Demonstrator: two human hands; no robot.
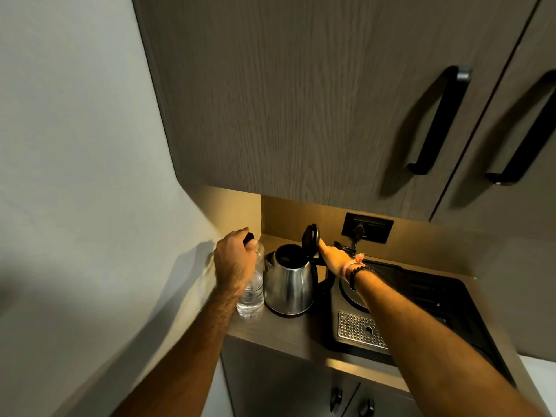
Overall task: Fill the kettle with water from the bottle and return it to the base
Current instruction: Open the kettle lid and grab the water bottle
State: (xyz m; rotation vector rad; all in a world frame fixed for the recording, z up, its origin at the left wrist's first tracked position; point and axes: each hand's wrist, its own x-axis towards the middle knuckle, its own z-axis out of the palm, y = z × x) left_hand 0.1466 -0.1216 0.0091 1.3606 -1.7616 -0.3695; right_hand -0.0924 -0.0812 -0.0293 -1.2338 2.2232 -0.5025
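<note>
A steel kettle (290, 284) stands on the wooden counter, its black lid (310, 237) flipped upright and the dark inside showing. My right hand (335, 257) reaches over the kettle's black handle, fingertips on the back of the lid, holding it. Close against the kettle's left side stands a clear plastic water bottle (251, 293). My left hand (234, 257) is closed around its top, on the black cap (249, 237). The round kettle base (350, 293) lies in a black tray to the kettle's right, partly hidden by my right forearm.
The black tray (436, 299) also holds a perforated metal drip grid (359, 328). A wall socket (367, 227) with a plugged cord is behind the kettle. Upper cabinet doors with black handles (439, 121) hang overhead. A plain wall (90, 176) closes off the left.
</note>
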